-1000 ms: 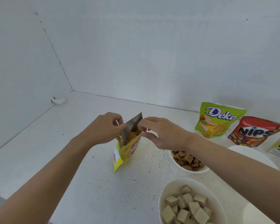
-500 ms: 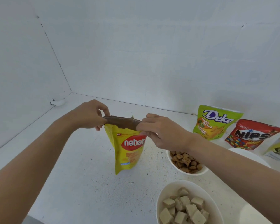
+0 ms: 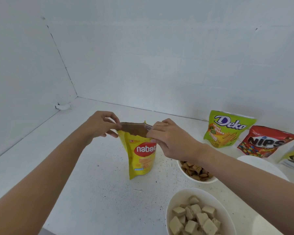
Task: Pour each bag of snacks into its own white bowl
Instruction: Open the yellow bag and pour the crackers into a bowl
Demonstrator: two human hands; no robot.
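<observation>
Nearest, at five o'clock, a white round bowl of pale square wafer cubes (image 3: 196, 216) sits filled; beyond it, at four o'clock, a second white bowl of small brown pillow-shaped snacks (image 3: 196, 172) lies partly under the right forearm, and an apparently empty white bowl (image 3: 261, 167) stands at three o'clock. At centre the yellow foil Nabati pouch (image 3: 140, 155) stands upright on the white speckled tabletop (image 3: 95, 189), its mouth torn open, dull brown lining showing. The left hand (image 3: 100, 123) pinches the left corner of the rim, the right hand (image 3: 170, 139) pinches the right. A sharp pull could split the seam or tip the pouch, scattering wafers. Farthest, at two o'clock, the green Deka pouch (image 3: 226, 129) and red Nips pouch (image 3: 265, 141) wait, apparently sealed.
</observation>
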